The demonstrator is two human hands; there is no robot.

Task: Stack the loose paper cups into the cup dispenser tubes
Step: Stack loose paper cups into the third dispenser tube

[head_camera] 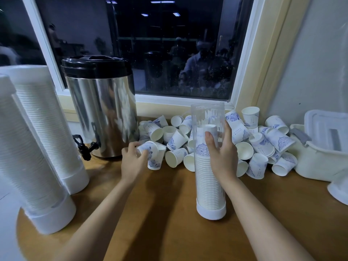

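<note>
Head view: left hand (131,161) fingers curl round a small white blue-printed paper cup (153,158), with the loose cup pile (254,144) just beyond the fingertips. Right hand (223,155) thumb and fingers wrap the tall clear plastic dispenser tube (207,113) beside the top of its nested stack. Likely best: right grip holds the tube upright, and the cup goes mouth-down over the rim above those fingers, dropped straight.

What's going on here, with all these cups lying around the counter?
A person is loading paper cups into a dispenser. The right hand grips an upright clear dispenser tube, already filled most of the way up. The left hand holds a paper cup at the edge of the loose pile. Two full tubes stand on the left.
</note>
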